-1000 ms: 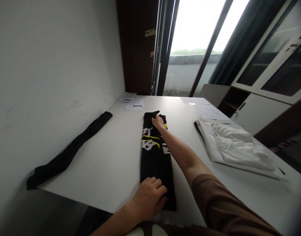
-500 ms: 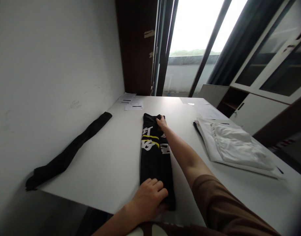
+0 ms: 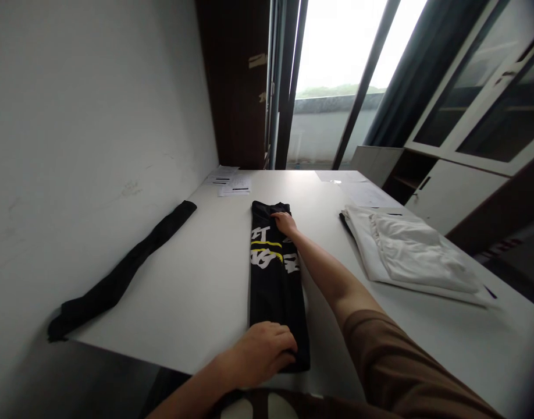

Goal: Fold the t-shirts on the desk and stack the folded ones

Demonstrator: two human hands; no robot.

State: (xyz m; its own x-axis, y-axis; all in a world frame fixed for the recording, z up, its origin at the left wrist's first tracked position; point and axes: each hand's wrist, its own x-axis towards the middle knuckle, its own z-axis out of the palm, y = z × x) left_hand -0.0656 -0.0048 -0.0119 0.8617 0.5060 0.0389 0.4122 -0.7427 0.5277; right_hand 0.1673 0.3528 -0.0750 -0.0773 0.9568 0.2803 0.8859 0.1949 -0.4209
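A black garment (image 3: 271, 294), folded into a long narrow strip with white lettering and yellow stripes, lies on the white table (image 3: 197, 273) in front of me. My right hand (image 3: 285, 222) rests on its far end, fingers stretched out over the cloth near the top fold. Over the near end is my left hand (image 3: 271, 349), its fingers loosely bent and touching the fabric; a gap shows between the fingers and the thumb. The underside of the left hand is hidden.
Along the wall at left lies a long black folded cloth (image 3: 131, 262). A stack of folded white cloth (image 3: 424, 256) sits on the right of the table. Paper sheets (image 3: 234, 186) lie at the far left, more paper (image 3: 365, 193) at the far right. Cabinets (image 3: 463, 192) stand beyond.
My right hand has let go of the garment's far corner and slid slightly toward me, onto the cloth. My left hand has shifted a little at the near end.
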